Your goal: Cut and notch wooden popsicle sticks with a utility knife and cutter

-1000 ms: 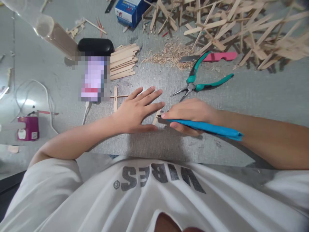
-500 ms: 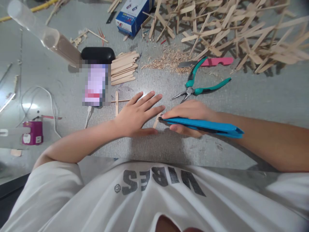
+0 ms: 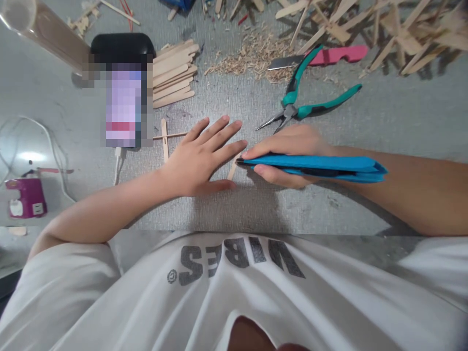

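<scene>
My left hand (image 3: 201, 158) lies flat on the table, fingers spread. Its thumb and index finger flank a wooden craft stick (image 3: 233, 168), whose far part is hidden. My right hand (image 3: 285, 158) is closed around a long blue-bodied cutter (image 3: 329, 162). The cutter's dark tip meets the stick; the blade itself is too small to make out. Left of my left hand lies a cross of two craft sticks (image 3: 165, 139), one passing through the other's slot and partly under my fingers. Above my right hand rest open pliers (image 3: 290, 111) with green handles.
A pink-handled knife (image 3: 338, 55) lies by wood shavings (image 3: 252, 56). Stacked craft sticks (image 3: 175, 73) sit beside a blurred phone (image 3: 124, 107) with a cable (image 3: 117, 165). Crossed-stick pieces (image 3: 398, 34) pile up at upper right. A black case (image 3: 122, 48) and clear tube (image 3: 47, 34) stand upper left.
The view has shifted, so table things sit higher in the picture. My left hand stays spread beside the stick, and my right hand keeps the cutter's tip at it.
</scene>
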Action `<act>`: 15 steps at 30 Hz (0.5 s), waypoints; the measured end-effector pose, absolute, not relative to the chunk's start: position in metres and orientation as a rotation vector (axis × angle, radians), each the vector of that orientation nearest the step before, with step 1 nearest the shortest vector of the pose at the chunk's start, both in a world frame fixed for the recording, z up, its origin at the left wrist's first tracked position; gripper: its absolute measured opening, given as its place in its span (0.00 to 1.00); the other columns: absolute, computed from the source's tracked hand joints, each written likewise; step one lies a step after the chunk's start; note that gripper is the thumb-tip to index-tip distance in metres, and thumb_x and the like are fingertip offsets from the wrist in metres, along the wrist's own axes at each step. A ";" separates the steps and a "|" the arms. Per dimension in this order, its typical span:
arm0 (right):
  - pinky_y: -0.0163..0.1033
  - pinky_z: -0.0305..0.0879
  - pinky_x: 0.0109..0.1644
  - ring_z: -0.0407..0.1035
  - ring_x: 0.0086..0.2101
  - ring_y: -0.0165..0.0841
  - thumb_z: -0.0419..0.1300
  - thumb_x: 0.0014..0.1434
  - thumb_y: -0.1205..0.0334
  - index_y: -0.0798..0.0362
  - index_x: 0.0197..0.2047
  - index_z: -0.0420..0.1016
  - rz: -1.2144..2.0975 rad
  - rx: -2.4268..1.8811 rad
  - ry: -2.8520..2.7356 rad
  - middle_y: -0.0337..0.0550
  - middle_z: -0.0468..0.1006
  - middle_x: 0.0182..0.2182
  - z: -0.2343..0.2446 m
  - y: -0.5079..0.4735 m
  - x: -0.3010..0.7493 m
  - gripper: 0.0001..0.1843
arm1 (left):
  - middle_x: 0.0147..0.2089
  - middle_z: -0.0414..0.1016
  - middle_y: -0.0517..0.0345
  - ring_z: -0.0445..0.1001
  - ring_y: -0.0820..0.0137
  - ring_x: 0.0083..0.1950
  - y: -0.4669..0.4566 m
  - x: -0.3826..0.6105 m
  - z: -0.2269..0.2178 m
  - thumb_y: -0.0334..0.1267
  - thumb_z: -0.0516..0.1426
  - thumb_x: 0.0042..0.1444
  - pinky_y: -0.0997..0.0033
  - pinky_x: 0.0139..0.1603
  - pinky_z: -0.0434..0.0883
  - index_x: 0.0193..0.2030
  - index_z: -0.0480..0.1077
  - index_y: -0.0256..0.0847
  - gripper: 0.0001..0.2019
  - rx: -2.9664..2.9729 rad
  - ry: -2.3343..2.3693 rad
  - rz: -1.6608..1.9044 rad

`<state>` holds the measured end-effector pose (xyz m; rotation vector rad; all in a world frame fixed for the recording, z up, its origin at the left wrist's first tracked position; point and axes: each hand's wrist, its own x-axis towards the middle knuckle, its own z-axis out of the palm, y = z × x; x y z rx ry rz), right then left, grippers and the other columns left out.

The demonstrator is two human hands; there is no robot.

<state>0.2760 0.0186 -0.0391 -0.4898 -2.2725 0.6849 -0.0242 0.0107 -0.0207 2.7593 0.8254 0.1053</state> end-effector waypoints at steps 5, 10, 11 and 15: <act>0.39 0.75 0.35 0.84 0.31 0.34 0.62 0.77 0.59 0.46 0.59 0.80 0.732 -0.498 -2.314 0.38 0.91 0.36 -0.032 0.019 0.275 0.10 | 0.93 0.56 0.36 0.55 0.39 0.94 0.011 -0.024 -0.020 0.65 0.69 0.69 0.33 0.93 0.54 0.87 0.61 0.44 0.48 2.773 0.809 0.102; 0.39 0.75 0.37 0.83 0.33 0.34 0.59 0.80 0.59 0.45 0.59 0.77 0.710 -0.435 -2.325 0.38 0.90 0.38 -0.030 0.018 0.274 0.09 | 0.92 0.57 0.37 0.56 0.39 0.94 0.011 -0.024 -0.019 0.65 0.69 0.69 0.33 0.93 0.54 0.87 0.61 0.45 0.48 2.767 0.811 0.110; 0.38 0.75 0.38 0.83 0.33 0.33 0.59 0.80 0.61 0.45 0.60 0.77 0.707 -0.425 -2.331 0.38 0.89 0.38 -0.030 0.018 0.274 0.10 | 0.93 0.57 0.37 0.56 0.39 0.94 0.011 -0.024 -0.020 0.65 0.69 0.69 0.34 0.93 0.53 0.87 0.61 0.45 0.48 2.763 0.815 0.111; 0.36 0.72 0.37 0.79 0.30 0.31 0.61 0.78 0.66 0.46 0.60 0.75 0.739 -0.398 -2.375 0.35 0.86 0.35 -0.022 0.017 0.272 0.11 | 0.93 0.58 0.40 0.57 0.40 0.94 0.011 -0.024 -0.022 0.66 0.68 0.69 0.34 0.93 0.53 0.87 0.62 0.48 0.47 2.745 0.821 0.131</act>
